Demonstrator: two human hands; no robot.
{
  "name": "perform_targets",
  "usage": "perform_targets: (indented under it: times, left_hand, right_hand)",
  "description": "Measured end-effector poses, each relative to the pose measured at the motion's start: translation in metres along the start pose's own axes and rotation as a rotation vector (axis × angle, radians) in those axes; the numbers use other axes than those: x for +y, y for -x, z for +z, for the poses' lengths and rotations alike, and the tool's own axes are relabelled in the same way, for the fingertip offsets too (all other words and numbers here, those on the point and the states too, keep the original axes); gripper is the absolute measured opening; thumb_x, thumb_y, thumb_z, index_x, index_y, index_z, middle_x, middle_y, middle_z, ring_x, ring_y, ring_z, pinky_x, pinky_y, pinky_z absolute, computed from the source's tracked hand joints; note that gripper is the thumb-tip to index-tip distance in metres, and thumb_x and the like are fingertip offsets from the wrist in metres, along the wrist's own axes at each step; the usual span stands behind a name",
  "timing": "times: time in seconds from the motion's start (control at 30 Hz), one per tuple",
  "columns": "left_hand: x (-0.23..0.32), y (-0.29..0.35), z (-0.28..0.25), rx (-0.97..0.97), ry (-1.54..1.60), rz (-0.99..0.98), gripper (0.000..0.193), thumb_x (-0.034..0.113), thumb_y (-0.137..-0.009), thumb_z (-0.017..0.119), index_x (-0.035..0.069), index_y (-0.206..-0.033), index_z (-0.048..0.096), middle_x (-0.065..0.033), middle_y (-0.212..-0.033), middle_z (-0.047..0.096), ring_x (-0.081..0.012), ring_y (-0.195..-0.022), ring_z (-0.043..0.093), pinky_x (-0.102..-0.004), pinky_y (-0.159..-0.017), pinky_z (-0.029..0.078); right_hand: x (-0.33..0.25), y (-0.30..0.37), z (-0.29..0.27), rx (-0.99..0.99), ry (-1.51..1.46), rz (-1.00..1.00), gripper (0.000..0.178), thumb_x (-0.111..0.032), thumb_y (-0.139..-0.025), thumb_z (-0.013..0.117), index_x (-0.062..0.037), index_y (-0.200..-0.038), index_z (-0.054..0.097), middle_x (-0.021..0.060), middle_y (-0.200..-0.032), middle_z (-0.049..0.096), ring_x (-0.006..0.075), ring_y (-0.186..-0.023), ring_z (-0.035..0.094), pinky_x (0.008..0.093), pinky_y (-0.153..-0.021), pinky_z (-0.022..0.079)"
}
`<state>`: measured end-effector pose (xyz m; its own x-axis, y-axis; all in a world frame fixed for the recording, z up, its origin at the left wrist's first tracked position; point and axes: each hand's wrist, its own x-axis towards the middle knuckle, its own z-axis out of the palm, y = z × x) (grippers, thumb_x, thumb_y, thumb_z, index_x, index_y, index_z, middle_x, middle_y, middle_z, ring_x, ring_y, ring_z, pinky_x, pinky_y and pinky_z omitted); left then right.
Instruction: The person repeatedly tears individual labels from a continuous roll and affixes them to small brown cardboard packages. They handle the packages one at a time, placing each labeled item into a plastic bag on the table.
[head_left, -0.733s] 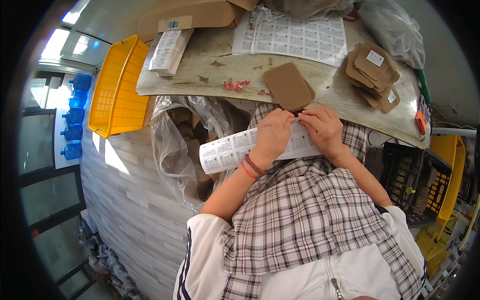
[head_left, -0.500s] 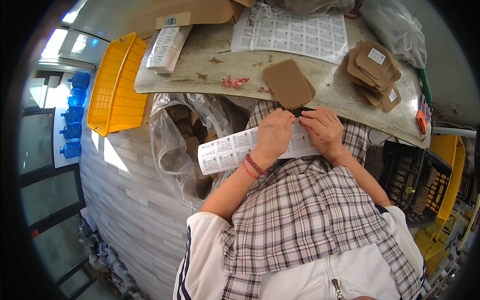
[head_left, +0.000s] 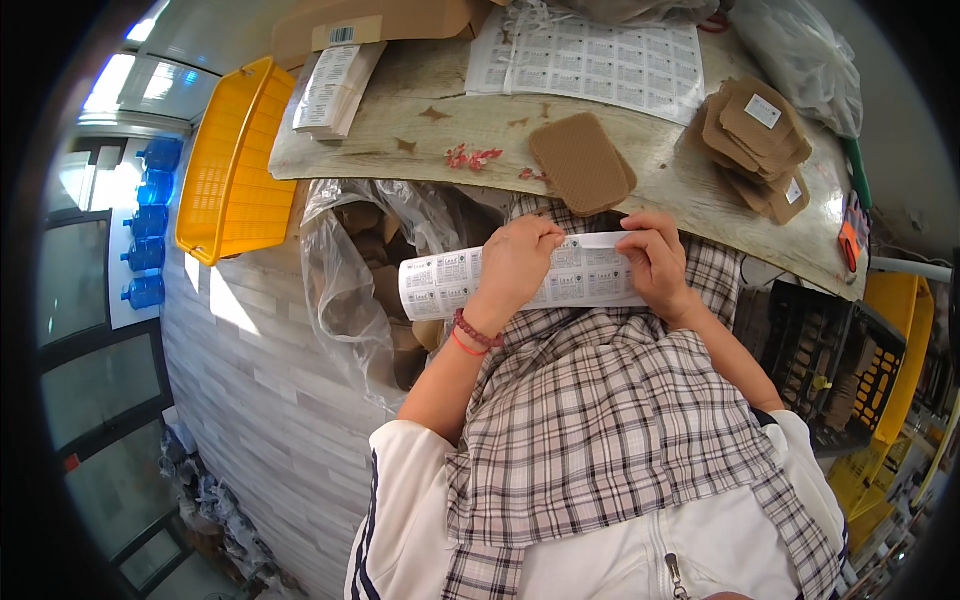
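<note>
A long white sheet of printed labels (head_left: 590, 280) is stretched between my hands, above my lap and just short of the table edge. My left hand (head_left: 515, 265) pinches its upper edge near the middle, with a beaded bracelet on the wrist. My right hand (head_left: 655, 262) is closed on the sheet's right end, thumb against fingers. Right beyond the sheet, two brown corrugated cardboard pieces (head_left: 580, 162) with rounded corners lie at the table edge. To the right is a stack of similar cardboard pieces (head_left: 750, 130), some bearing a white label.
Flat label sheets (head_left: 610, 70) lie at the back of the table (head_left: 420, 150). A bundle of white printed strips (head_left: 338, 92) is at the left. A clear plastic bag (head_left: 345, 300) holding cardboard hangs below the edge. A yellow basket (head_left: 235, 165) stands left, a black crate (head_left: 825, 365) right.
My left hand has moved left along the sheet, away from my right hand. The sheet's middle is now uncovered, and its left end has risen slightly.
</note>
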<state>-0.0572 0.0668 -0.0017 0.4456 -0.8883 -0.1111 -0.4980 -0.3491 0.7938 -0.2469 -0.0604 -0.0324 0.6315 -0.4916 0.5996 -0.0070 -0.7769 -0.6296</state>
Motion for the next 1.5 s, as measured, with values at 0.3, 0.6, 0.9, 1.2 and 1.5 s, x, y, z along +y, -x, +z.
perform_targets:
  times: [0.3, 0.6, 0.9, 1.2, 1.5]
  left_hand:
    - [0.011, -0.005, 0.003, 0.100, -0.123, 0.135, 0.011, 0.009, -0.091, 0.065, 0.000, -0.095, 0.069, -0.0117, -0.108, 0.069, -0.0260, -0.098, 0.064, -0.0378, -0.084, 0.049]
    - [0.007, -0.022, 0.023, 0.138, -0.176, 0.415, 0.010, 0.006, -0.090, 0.054, -0.002, -0.091, 0.059, -0.0285, -0.140, 0.053, -0.0441, -0.138, 0.044, -0.0535, -0.116, 0.033]
    - [0.007, -0.024, 0.022, 0.131, -0.196, 0.419, 0.008, 0.004, -0.092, 0.057, -0.003, -0.092, 0.060, -0.0293, -0.138, 0.054, -0.0450, -0.137, 0.045, -0.0524, -0.115, 0.035]
    - [0.009, -0.023, 0.021, 0.122, -0.188, 0.369, 0.008, 0.004, -0.090, 0.058, -0.003, -0.087, 0.060, -0.0303, -0.147, 0.045, -0.0443, -0.131, 0.049, -0.0510, -0.107, 0.039]
    - [0.012, -0.030, 0.022, 0.145, -0.316, 0.459, 0.009, 0.002, -0.081, 0.054, -0.004, -0.086, 0.058, -0.0292, -0.141, 0.053, -0.0420, -0.133, 0.047, -0.0537, -0.111, 0.033]
  right_hand:
    - [0.029, -0.053, -0.029, 0.079, -0.605, 0.670, 0.006, -0.006, -0.101, 0.061, -0.0008, -0.100, 0.061, 0.0011, -0.099, 0.063, 0.0090, -0.092, 0.057, 0.0247, -0.087, 0.046]
    - [0.081, -0.130, 0.020, -0.473, -0.319, 0.577, 0.003, -0.005, -0.099, 0.060, -0.0019, -0.099, 0.060, -0.0008, -0.087, 0.061, 0.0077, -0.078, 0.053, 0.0247, -0.072, 0.047]
    - [0.089, -0.128, 0.030, -0.436, -0.125, 0.532, 0.005, -0.005, -0.095, 0.063, -0.0004, -0.096, 0.061, 0.0030, -0.083, 0.063, 0.0114, -0.078, 0.055, 0.0286, -0.072, 0.047]
    - [0.078, -0.125, 0.034, -0.370, -0.040, 0.458, 0.009, -0.010, -0.094, 0.063, -0.0016, -0.098, 0.062, 0.0143, -0.088, 0.069, 0.0319, -0.083, 0.065, 0.0404, -0.075, 0.050]
    - [0.069, -0.120, 0.037, -0.337, 0.134, 0.354, 0.015, -0.009, -0.093, 0.062, -0.0069, -0.108, 0.061, 0.0140, -0.094, 0.068, 0.0374, -0.086, 0.065, 0.0455, -0.073, 0.051]
